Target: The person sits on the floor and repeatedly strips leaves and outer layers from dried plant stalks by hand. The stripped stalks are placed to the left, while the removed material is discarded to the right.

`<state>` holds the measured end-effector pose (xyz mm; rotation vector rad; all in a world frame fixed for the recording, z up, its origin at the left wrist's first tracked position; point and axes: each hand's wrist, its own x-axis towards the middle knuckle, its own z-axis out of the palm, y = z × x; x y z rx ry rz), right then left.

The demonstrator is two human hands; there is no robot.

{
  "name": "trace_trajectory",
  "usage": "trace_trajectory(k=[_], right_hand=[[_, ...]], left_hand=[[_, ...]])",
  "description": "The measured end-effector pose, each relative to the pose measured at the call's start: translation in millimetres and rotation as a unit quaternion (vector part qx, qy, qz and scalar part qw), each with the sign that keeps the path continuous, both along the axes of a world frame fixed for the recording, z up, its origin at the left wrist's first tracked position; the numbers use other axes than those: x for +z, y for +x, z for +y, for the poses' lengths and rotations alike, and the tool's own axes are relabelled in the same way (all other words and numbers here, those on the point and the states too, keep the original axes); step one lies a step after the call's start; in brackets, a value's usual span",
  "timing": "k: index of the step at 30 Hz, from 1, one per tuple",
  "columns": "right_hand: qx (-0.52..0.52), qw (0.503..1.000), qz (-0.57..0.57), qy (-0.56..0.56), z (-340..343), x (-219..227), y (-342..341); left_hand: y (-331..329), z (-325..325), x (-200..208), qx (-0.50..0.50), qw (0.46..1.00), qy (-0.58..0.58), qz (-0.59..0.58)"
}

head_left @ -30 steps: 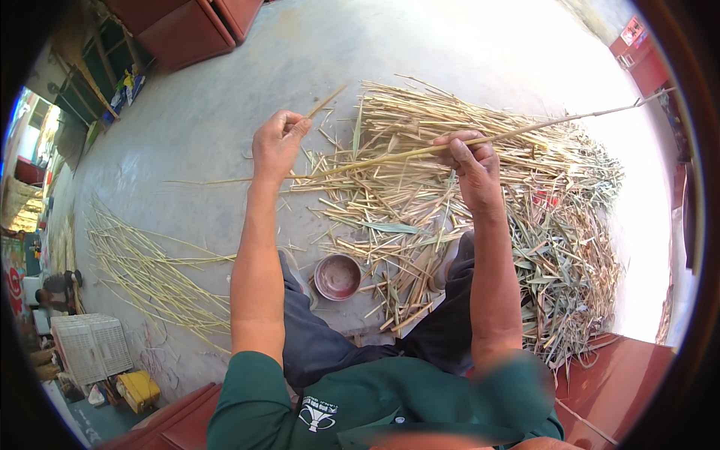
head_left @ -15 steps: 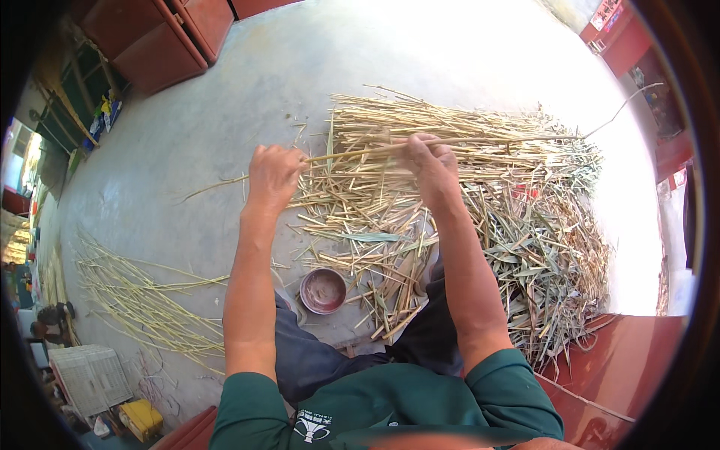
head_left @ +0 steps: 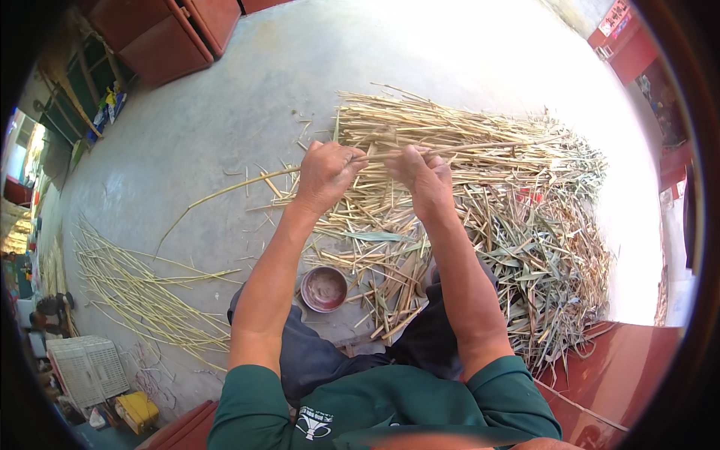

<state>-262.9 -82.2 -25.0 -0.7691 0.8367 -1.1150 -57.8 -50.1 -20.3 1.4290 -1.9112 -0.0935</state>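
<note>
A long, thin plant stalk (head_left: 225, 193) runs across in front of me. My left hand (head_left: 328, 172) is closed around its middle, and the left part droops in a curve toward the floor. Close by on the right, the fingers of my right hand (head_left: 420, 174) pinch the same stalk, slightly blurred. Its far end stretches right over a big pile of straw-coloured stalks (head_left: 420, 120). Beneath my hands lie short cut pieces and a few green leaves (head_left: 375, 236). Between my knees a round reddish-brown bowl (head_left: 330, 304) rests on the floor.
Thin yellow-green stems (head_left: 142, 296) spread over the floor at left. A heap of dry leaves (head_left: 547, 277) lies right of my right forearm, beside a shiny red surface (head_left: 630, 375). A white crate (head_left: 88, 367) and a yellow container (head_left: 136, 411) stand lower left; red cabinets (head_left: 165, 49) stand far left.
My left hand has moved right, closer to my right hand. More of the stalk now sticks out on the left, bent downward, and its right end has drawn in leftward.
</note>
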Motion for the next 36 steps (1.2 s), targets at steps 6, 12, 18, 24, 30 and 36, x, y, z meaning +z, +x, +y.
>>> trace_trajectory(k=[6,12,18,24,30,36], right_hand=[[-0.009,1.0,-0.001,0.022,-4,3,-3],[-0.074,0.997,0.018,0.024,-11,7,-21],[-0.079,0.996,0.023,0.045,-14,-1,-28],[-0.047,0.999,-0.012,0.013,-10,-5,-14],[-0.008,0.999,-0.037,-0.015,-1,-9,8],[-0.106,0.992,0.073,0.005,-30,2,-50]], left_hand=[[-2,-3,6,-0.006,0.996,-0.084,0.03],[23,6,16,0.014,0.997,0.043,-0.059],[38,7,29,0.062,0.942,0.046,0.327],[30,8,49,0.183,0.954,-0.176,-0.161],[7,2,19,-0.002,0.982,-0.051,-0.184],[82,16,17,0.149,0.955,0.119,-0.229]])
